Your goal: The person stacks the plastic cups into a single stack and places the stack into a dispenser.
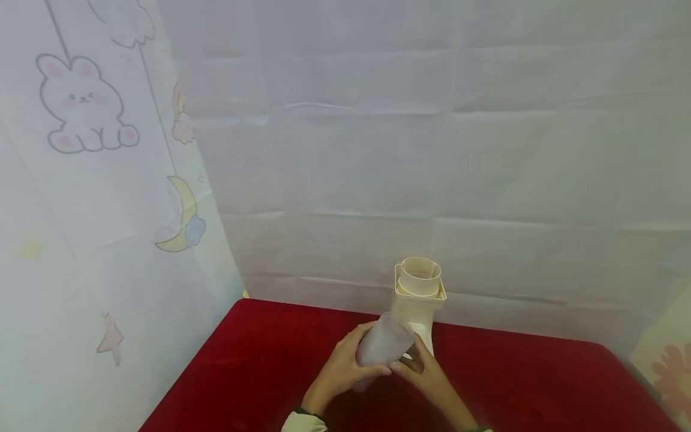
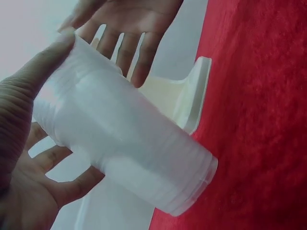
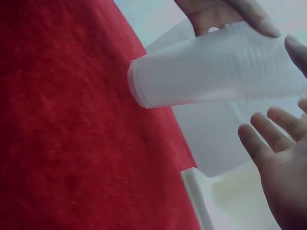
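A nested stack of clear, frosted plastic cups [image 1: 384, 343] is held tilted over the red surface. My left hand [image 1: 341, 363] grips it, with the thumb along one side and the fingers round the other, as the left wrist view shows. My right hand [image 1: 430, 379] is beside the rim end of the stack. In the right wrist view its fingers [image 3: 280, 132] are spread and extended below the cups, the thumb close by the rims. Just behind both hands stands a cream plastic holder [image 1: 412, 309] with a round collar on top, its lower part partly hidden by the cups and right hand.
A red cloth-covered table [image 1: 259, 354] lies under the hands. Pale, creased sheeting [image 1: 345, 168] hangs right behind its far edge. Another sheet with cartoon prints, including a bunny [image 1: 83, 108], hangs along the left.
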`<state>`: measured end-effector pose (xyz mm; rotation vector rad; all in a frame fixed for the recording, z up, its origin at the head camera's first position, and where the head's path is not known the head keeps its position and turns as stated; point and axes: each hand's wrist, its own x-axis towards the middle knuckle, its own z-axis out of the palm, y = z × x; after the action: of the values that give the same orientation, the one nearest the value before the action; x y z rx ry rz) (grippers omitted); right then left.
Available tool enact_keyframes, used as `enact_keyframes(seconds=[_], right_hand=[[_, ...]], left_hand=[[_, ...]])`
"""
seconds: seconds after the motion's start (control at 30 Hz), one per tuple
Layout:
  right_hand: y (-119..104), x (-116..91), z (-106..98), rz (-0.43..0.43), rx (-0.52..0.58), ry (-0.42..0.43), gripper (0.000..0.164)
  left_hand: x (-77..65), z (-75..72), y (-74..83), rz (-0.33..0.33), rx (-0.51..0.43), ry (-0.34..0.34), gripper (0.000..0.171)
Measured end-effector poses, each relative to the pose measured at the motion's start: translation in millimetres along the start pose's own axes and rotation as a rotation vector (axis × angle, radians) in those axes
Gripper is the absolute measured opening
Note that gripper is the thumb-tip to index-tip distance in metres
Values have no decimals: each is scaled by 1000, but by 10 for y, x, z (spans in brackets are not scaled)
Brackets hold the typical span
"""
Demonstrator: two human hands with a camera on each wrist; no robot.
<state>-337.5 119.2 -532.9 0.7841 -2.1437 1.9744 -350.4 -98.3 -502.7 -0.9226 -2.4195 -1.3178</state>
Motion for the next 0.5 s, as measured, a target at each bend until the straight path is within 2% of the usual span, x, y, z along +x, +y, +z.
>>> enact_keyframes(seconds=[0.17,0.5], right_hand=[[109,-20,42,-20,79,-73,70],[40,-5,138,60,103,0,72]], left_hand=[[-22,-16,-27,-8,3,4,84],[-15,-127,-38,26,-125,-12,77]])
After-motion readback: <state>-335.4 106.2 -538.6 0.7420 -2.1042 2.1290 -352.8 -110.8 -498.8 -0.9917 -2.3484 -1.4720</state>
